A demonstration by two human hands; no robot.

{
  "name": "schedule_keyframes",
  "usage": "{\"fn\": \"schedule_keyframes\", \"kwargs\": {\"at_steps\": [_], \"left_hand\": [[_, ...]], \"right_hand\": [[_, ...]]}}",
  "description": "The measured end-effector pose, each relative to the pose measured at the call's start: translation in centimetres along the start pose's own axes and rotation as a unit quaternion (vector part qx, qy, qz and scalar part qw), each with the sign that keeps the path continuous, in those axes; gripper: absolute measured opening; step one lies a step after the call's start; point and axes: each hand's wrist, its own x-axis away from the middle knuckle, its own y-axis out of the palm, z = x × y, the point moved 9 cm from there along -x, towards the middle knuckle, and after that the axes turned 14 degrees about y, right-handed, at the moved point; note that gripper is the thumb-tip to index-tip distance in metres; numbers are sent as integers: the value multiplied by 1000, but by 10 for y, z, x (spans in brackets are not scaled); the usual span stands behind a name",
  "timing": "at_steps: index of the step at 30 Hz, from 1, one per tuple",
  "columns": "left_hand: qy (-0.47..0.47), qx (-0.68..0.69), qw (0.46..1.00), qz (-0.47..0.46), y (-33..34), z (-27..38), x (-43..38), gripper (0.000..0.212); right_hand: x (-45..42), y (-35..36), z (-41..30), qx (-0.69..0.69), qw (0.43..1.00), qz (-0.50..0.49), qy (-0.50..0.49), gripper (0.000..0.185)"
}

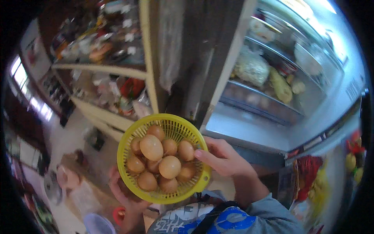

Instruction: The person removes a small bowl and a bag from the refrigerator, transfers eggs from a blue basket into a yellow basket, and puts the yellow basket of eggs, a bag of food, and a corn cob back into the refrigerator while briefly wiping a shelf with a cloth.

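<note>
Between my two hands is a round yellow plastic basket with slotted sides. Several brown eggs lie heaped inside it. My right hand grips the basket's right rim, its thumb over the edge and the other fingers outside. At the lower left, my left hand supports the basket's outer wall; its fingers are partly hidden behind the basket. Ahead on the right stands a refrigerator with its door open, the light on inside.
Refrigerator shelves hold a bagged food item and a long pale vegetable above a clear drawer. To the left is a wooden-framed shelf unit crowded with goods. A pale purple basin sits at lower left.
</note>
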Motion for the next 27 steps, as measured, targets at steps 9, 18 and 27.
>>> {"fn": "schedule_keyframes", "kwargs": {"at_steps": [9,18,27], "left_hand": [[125,294,945,-62,63,-5,-79,104],[113,393,899,-154,163,-27,-65,101],[114,456,848,-245,295,26,-63,99]], "right_hand": [[115,-42,20,-175,931,313,-71,46],[174,-62,91,-207,875,436,-35,50],[241,-105,68,-211,836,505,-49,54]]}}
